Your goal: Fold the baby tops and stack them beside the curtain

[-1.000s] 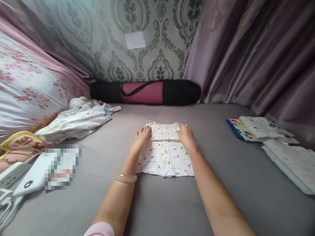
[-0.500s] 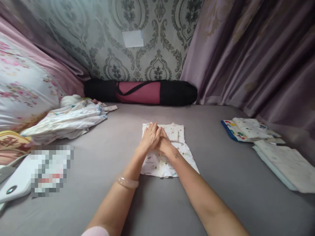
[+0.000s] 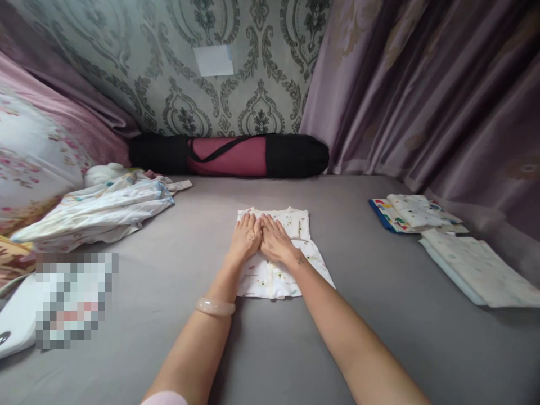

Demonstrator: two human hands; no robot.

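We are seeing the fingers of the left hand point(image 3: 246, 236) and right hand point(image 3: 276, 241) stretching flat and nearly together, the hands meeting at their inner sides and resting on the fabric without gripping it. The white printed garment point(image 3: 272, 284) is lying directly beneath them, showing beyond the right hand and toward the wearer; the hands are hiding part of its folded upper section. Farther out, we are finding a gray sheet point(image 3: 358, 337) supporting it, rumpled clothes point(image 3: 113, 205) lying to the left, folded clothes point(image 3: 426, 212) and another folded cloth point(image 3: 481, 267) to the right, and a black-and-maroon bag point(image 3: 228, 156) lying behind.
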